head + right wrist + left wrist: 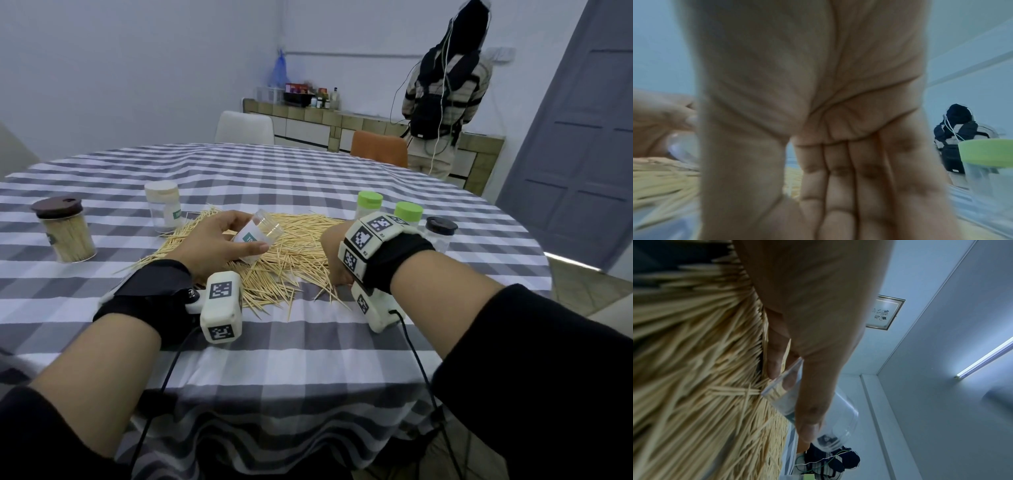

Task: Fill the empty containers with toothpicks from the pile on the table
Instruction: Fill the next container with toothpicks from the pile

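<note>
A pile of toothpicks [291, 253] [694, 369] lies on the checked tablecloth [308, 342]. My left hand [250, 231] [797, 395] grips a clear empty container [258, 236] [840, 415], tilted with its mouth toward the right, just above the pile. My right hand [333, 263] [838, 186] stands on its edge at the pile's right side, fingers [836, 178] straight and together, touching the toothpicks; it holds nothing. In the head view its fingertips are hidden behind the wrist.
A brown-lidded jar full of toothpicks [66, 234] and a white-lidded jar [164, 209] stand at the left. Two green-lidded containers [369, 205] [407, 214] and a dark-lidded one [441, 233] stand right of the pile. Two chairs [245, 128] and a person [442, 102] are beyond the table.
</note>
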